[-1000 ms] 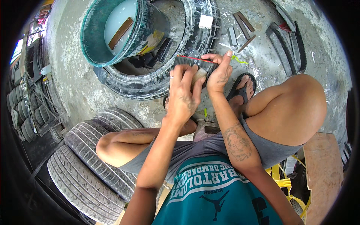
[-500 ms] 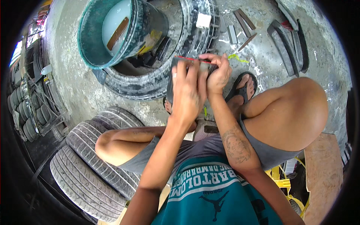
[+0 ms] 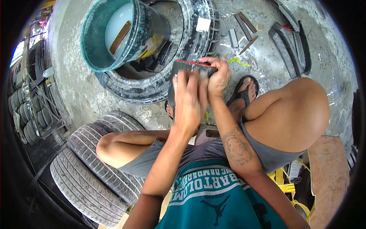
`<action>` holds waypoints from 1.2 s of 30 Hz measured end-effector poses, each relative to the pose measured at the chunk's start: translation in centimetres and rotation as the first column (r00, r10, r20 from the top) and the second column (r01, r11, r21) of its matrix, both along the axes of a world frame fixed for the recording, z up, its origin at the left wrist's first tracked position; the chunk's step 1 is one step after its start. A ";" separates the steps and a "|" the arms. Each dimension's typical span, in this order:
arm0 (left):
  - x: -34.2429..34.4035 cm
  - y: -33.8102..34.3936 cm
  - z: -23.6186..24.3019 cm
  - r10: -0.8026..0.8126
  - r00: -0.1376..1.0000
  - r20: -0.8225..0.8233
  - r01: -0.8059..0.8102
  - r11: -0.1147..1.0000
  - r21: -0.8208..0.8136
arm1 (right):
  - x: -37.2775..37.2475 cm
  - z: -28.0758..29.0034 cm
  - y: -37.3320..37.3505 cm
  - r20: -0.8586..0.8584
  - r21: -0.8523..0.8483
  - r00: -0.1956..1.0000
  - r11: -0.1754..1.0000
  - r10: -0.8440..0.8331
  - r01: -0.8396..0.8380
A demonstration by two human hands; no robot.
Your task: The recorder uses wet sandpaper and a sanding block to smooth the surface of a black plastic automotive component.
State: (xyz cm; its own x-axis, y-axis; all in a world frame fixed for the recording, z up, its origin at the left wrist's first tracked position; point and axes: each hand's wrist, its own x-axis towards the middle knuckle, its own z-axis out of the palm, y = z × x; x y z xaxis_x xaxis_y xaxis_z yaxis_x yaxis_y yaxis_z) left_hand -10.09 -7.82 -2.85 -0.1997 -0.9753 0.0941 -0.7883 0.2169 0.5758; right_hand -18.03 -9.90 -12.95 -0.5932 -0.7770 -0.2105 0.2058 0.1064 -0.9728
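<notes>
In front of me I hold a dark, finely ribbed piece (image 3: 179, 68) with a thin red line along its far edge. My right hand (image 3: 219, 78) is closed round its right end, fingers bent over the far edge. Across its face lies my left hand (image 3: 189, 101), back of the hand up, fingers bent and pressed together. Motion smears those fingertips, and whatever is under them is hidden. Just beyond the piece lies a large tyre (image 3: 137, 93), smeared with white. A green bucket (image 3: 87, 49) of milky liquid stands on it, with a brown strip (image 3: 120, 37) inside.
A white block (image 3: 203, 24) sits on the tyre. Several narrow bars (image 3: 243, 26) and black ribbed curved pieces (image 3: 284, 45) lie on the wet floor beyond my right foot. More tyres (image 3: 87, 183) stand at my left; a wooden board (image 3: 328, 168) is at my right.
My left hand has slid slightly toward me over the piece, so more of the ribbed face shows near the red line. The right hand keeps its hold.
</notes>
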 end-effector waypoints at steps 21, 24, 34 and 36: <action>1.0 -2.5 -0.1 0.104 0.995 0.003 -0.104 0.994 0.032 | 0.5 0.5 -0.5 -0.002 -0.015 1.000 1.000 -0.026 0.026; 0.5 -2.4 0.8 0.076 0.996 -0.055 -0.072 0.996 0.060 | 0.4 0.1 0.1 -0.021 0.054 1.000 0.999 -0.005 0.006; 0.4 -1.0 0.2 0.090 0.993 -0.075 -0.086 0.994 0.060 | 0.0 0.4 -0.1 -0.048 0.030 0.999 1.000 -0.008 0.009; 0.5 -1.3 0.2 0.059 0.994 -0.089 -0.051 0.994 0.092 | -0.2 -0.1 -0.7 0.001 0.031 1.000 0.999 -0.032 0.032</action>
